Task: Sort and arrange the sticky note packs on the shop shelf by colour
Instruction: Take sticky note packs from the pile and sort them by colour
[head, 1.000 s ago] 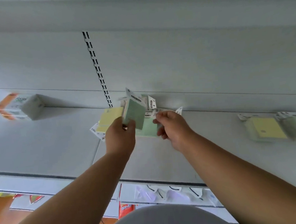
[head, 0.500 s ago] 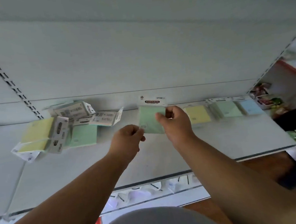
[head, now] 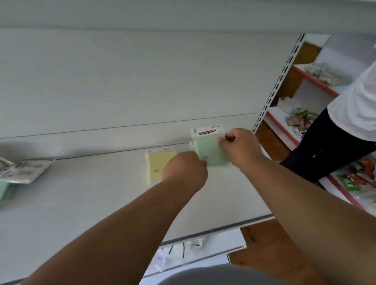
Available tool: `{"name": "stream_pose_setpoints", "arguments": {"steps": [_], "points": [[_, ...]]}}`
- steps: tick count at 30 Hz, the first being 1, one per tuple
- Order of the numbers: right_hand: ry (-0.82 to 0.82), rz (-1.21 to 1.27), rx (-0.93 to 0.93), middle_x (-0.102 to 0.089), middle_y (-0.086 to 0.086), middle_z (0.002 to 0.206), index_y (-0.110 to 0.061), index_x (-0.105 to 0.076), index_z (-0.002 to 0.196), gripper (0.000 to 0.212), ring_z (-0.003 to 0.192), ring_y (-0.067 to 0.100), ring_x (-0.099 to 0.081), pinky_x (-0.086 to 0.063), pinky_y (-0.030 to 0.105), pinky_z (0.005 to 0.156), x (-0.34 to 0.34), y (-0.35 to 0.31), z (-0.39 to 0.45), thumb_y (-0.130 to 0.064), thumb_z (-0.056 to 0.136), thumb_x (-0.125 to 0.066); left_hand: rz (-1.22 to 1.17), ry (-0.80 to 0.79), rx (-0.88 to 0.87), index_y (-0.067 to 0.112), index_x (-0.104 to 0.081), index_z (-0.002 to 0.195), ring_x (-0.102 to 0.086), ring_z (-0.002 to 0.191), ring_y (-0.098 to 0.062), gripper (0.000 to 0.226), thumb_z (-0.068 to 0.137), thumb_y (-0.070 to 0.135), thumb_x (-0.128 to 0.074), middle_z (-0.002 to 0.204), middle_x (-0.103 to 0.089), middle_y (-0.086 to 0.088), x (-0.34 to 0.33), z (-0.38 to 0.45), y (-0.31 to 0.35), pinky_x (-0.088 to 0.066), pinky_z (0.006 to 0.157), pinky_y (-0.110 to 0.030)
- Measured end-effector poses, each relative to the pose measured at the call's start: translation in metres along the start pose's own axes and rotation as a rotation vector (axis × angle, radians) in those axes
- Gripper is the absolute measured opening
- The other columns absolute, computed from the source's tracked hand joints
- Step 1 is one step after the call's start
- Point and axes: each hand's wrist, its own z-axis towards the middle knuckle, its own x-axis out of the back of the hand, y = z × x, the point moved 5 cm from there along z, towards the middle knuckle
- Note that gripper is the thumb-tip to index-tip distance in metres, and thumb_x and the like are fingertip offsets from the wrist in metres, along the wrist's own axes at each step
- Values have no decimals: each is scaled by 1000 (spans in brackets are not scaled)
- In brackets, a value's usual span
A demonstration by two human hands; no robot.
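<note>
Holding: both hands on the green pack (head: 211,150), right hand (head: 241,149) fingers pinching its top corner, left hand (head: 184,172) pinching the lower left edge
Spot: over the shelf (head: 87,203), just right of the yellow pack (head: 158,166)
Risk: it might land crooked or overlap the yellow one if let go early

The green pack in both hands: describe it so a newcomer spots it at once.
On the white shelf, look near its right end, by the slotted upright. The green pack is pinched between the left hand and right hand. Unlike the yellow pack beside it, its white header reads STICKY NOTE.
</note>
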Motion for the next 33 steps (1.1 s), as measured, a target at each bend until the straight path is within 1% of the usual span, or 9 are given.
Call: {"name": "stream_pose_setpoints", "arguments": {"steps": [3, 6, 9, 12, 14, 19, 22, 26, 33], "points": [[-109, -116, 26, -52, 0, 62, -16, -53, 62, 34, 69, 26, -54, -34, 29, 54, -4, 17, 21, -36, 88, -61, 87, 10, 65, 15, -62, 102, -62, 101, -29, 30, 98, 38, -43, 109, -66, -8, -10, 14, 21, -40, 71, -30], [-165, -159, 37, -57, 2, 71, -16, -54, 70, 29, 74, 27, -55, -34, 28, 58, -14, 30, 32, -39, 88, -60, 164, 32, 121, 15, -62, 108, -62, 105, -29, 29, 97, 38, -48, 112, -66, -7, -17, 18, 30, -40, 72, -30], [-179, -158, 59, -48, -1, 64, -20, -44, 65, 35, 71, 26, -52, -28, 28, 50, -23, 35, 33, -42, 85, -61, 222, 82, 144, 16, -62, 106, -63, 101, -28, 26, 96, 37, -49, 108, -66, -6, -19, 17, 31, -40, 68, -30], [-156, -156, 72, -63, 4, 86, -15, -59, 89, 31, 86, 28, -60, -42, 30, 65, -26, 35, 34, -45, 84, -63, 237, 147, 133, 16, -60, 106, -64, 95, -29, 28, 97, 39, -46, 104, -65, -6, -20, 10, 27, -39, 64, -31], [-123, -164, 84, -65, 5, 94, -14, -58, 97, 33, 91, 28, -61, -43, 32, 69, -23, 33, 32, -44, 83, -64, 217, 178, 141, 16, -57, 105, -64, 93, -30, 29, 97, 42, -45, 103, -63, -6, -21, 7, 23, -39, 62, -33], [-70, -95, 175, -60, 0, 80, -16, -55, 85, 23, 79, 25, -58, -39, 30, 62, -17, 10, 13, -38, 88, -57, 151, 225, 120, 19, -48, 87, -62, 82, -27, 28, 96, 45, -43, 90, -63, -2, -7, -8, 9, -43, 61, -31], [-139, -43, 220, -63, -2, 79, -19, -57, 82, 20, 77, 22, -57, -42, 30, 64, -31, -17, -10, -38, 87, -56, 144, 237, 119, 20, -51, 88, -60, 79, -25, 26, 95, 44, -42, 83, -59, 1, 4, -29, -14, -45, 63, -31], [-218, 28, 280, -61, -5, 76, -21, -55, 79, 19, 74, 21, -57, -41, 29, 60, -61, -66, -42, -38, 87, -56, 109, 220, 165, 24, -49, 78, -54, 70, -19, 22, 91, 42, -47, 72, -53, 7, 17, -54, -65, -41, 59, -27], [-315, 113, 416, -60, -7, 73, -21, -56, 76, 21, 71, 15, -56, -45, 28, 61, -135, -186, -107, -38, 88, -57, 69, 241, 267, 26, -47, 76, -50, 71, -17, 21, 89, 42, -52, 73, -52, 8, 66, -94, -192, -37, 59, -27]]}}
